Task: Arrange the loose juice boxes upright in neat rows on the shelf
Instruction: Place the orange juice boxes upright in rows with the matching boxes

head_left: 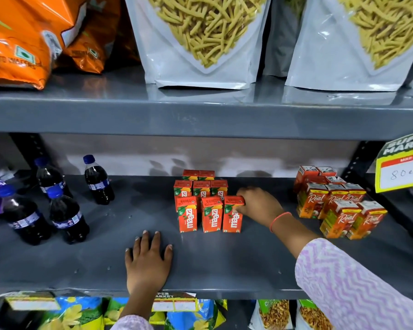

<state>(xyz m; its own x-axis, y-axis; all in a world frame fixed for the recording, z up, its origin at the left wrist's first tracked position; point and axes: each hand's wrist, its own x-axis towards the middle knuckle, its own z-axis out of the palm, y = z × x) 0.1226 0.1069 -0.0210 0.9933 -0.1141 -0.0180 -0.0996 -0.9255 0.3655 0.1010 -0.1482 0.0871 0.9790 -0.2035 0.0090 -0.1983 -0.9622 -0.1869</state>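
Right hand (pixel 260 204) gripping upright juice box (pixel 232 214), left hand (pixel 148 260) flat on shelf (pixel 224 265)

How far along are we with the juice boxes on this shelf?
Nearly done. The Maaza boxes stand upright in three rows. Right hand grips the front-right box, apparently squaring it up. Left hand rests flat on the shelf. No loose boxes visible; the Real cartons look less tidy.
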